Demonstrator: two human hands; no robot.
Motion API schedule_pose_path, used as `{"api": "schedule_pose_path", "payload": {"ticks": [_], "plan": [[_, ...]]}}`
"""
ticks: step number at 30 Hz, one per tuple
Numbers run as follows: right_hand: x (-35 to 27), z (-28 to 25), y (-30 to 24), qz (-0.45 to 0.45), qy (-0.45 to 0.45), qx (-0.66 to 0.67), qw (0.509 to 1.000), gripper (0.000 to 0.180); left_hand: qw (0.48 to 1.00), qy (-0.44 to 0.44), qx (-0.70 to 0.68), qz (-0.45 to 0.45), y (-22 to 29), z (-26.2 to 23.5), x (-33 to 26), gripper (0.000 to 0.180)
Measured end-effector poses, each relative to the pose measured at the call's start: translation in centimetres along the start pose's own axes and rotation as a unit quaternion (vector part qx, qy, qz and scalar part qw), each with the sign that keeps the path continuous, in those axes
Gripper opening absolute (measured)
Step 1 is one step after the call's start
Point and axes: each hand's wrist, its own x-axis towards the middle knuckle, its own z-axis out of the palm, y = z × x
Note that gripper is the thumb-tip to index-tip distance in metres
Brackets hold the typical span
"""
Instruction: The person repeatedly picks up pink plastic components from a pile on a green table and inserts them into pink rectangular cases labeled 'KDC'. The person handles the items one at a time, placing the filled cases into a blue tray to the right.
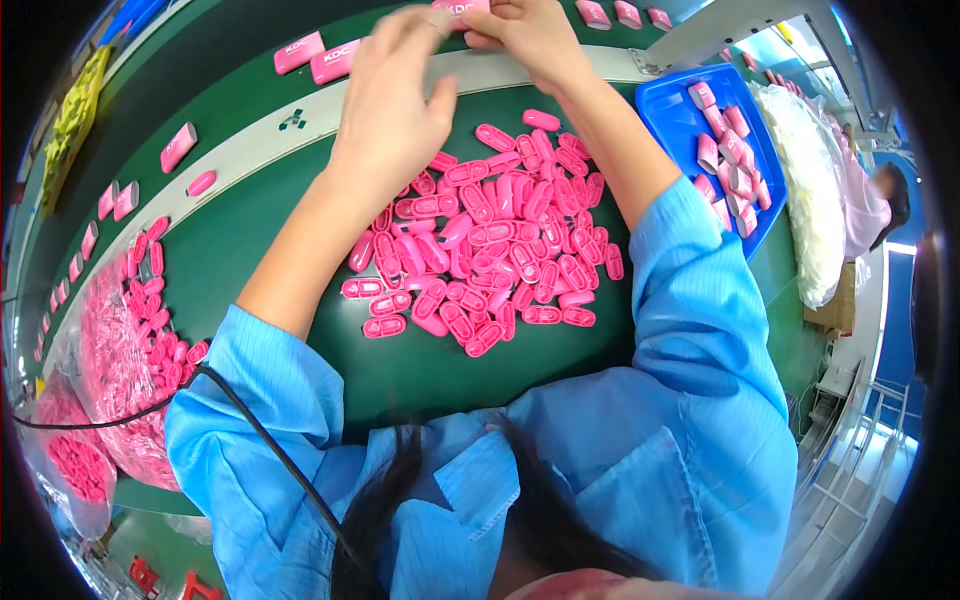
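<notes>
Both hands raised to the far side of the green table (420, 370), above the heap of pink oval shells (490, 240). Left hand (395, 110) and right hand (525, 35) pressed close together, fingertips pinched on 1 pink rectangular case (462, 8) at the top rim of the view, over the grey conveyor strip (250, 160) beyond the heap. Grip only partly visible; cropped by the frame edge.

Risks, as a judgement: loose pinch on the case, so a slip onto the moving strip half-finished. Forearms lying low over the heap, so shells likely swept off the near table edge by a sleeve. Blue tray (665, 125) right of the heap already full, so spill possible. Black cable (250, 420) near the heap's left, a snag hazard.
</notes>
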Motion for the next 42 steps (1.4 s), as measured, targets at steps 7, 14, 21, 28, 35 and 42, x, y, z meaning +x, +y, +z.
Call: {"api": "schedule_pose_path", "payload": {"ticks": [7, 14, 21, 28, 35, 42], "plan": [[5.2, -7.6, 0.9, -0.235, 0.156, -0.572, 0.77, 0.03, 0.955, -0.296, -0.007, 0.006, 0.4, 0.0, 0.5, 0.027], [4.8, -12.7, -0.4, 0.019, 0.052, -0.638, 0.768, 0.032, 0.972, -0.219, -0.042, -0.079, 0.0, -0.3, -0.6, 0.021], [-4.6, -2.3, -5.8, 0.059, -0.093, -0.122, 0.986, 0.034, 0.972, -0.113, -0.099, -0.181, -2.0, -1.0, -1.1, 0.021], [-5.8, -0.9, -0.7, 0.095, -0.126, 0.109, 0.981, 0.032, 0.784, -0.109, -0.504, -0.345, -1.8, -1.1, -0.5, 0.033], [-6.0, -1.2, -1.2, 0.066, -0.138, 0.174, 0.973, 0.031, 0.745, -0.071, -0.569, -0.341, -2.4, -1.0, -0.4, 0.026], [-6.6, -0.1, -1.5, 0.024, -0.082, 0.098, 0.991, 0.024, 0.801, -0.042, -0.497, -0.33, -1.9, -0.1, -0.7, 0.045]]}}
